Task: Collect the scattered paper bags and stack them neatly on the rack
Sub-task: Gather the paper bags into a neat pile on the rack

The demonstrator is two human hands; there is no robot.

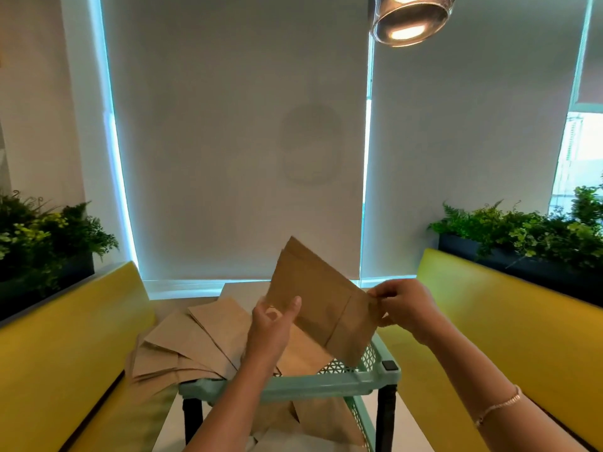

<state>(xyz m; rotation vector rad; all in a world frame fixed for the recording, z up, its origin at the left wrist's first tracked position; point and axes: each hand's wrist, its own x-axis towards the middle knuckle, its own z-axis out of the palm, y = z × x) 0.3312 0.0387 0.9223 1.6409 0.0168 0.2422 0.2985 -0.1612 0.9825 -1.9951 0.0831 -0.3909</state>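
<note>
From the head camera, two bare hands hold a small bundle of flat brown paper bags (318, 295) tilted in the air above the mint-green plastic rack (326, 383). The left hand (274, 324) grips the bundle's lower left edge, thumb on the near face and the other fingers curled behind it. The right hand (403, 306) pinches the bundle's right edge between thumb and fingertips; a thin bracelet (499, 406) sits on that forearm. The bundle's lowest corner hangs just over the rack's perforated right wall, near the rack's right front corner post.

More bags lie in a fanned, untidy pile of paper bags (192, 340) spilling over the rack's left side and onto the white worktop (241, 290), toward its left edge. One bag lies flat in the top tray under the left wrist. Further loose bags (313, 419) sit on the rack's lower level, seen between its black legs.

Yellow bench seats (509, 324) flank the worktop on both sides, with planters of green ferns (522, 230) behind them. Drawn roller blinds (241, 141) cover the windows at the far end, and a glass pendant lamp (411, 19) hangs at upper right.
</note>
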